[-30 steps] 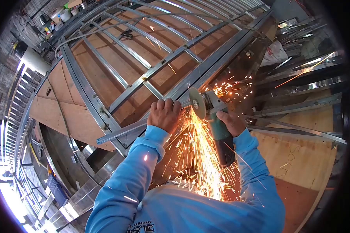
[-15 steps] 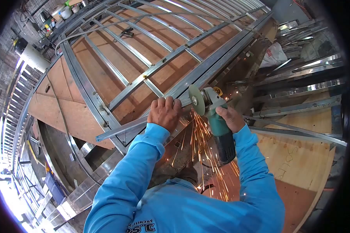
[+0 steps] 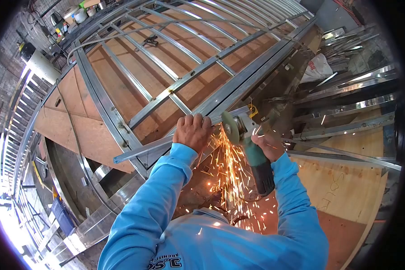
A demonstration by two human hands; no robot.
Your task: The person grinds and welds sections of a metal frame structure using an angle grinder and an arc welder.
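My left hand (image 3: 193,133) is wrapped over a slim metal tube (image 3: 141,152), whose free end sticks out to the left. In my right hand (image 3: 270,145) is a green and black angle grinder (image 3: 258,166). The grinder's round disc (image 3: 231,128) stands on edge against the tube, just right of my left fingers. From that contact a dense stream of orange sparks (image 3: 231,175) pours down toward my body. The exact cutting point is hidden behind the disc. Beyond both hands lies a welded metal frame (image 3: 159,105).
Brown plywood (image 3: 117,85) lies beneath the frame's bars. A cable (image 3: 71,119) trails along the left, and a clamp-like tool (image 3: 150,41) rests on the frame. Metal lengths (image 3: 346,126) and a pale board (image 3: 346,180) lie at right. A white cylinder (image 3: 44,64) stands far left.
The spark stream has grown thicker and brighter, with sparks now crossing my right hand. The grinder has tilted and shifted slightly down and right in view. My left hand keeps its hold.
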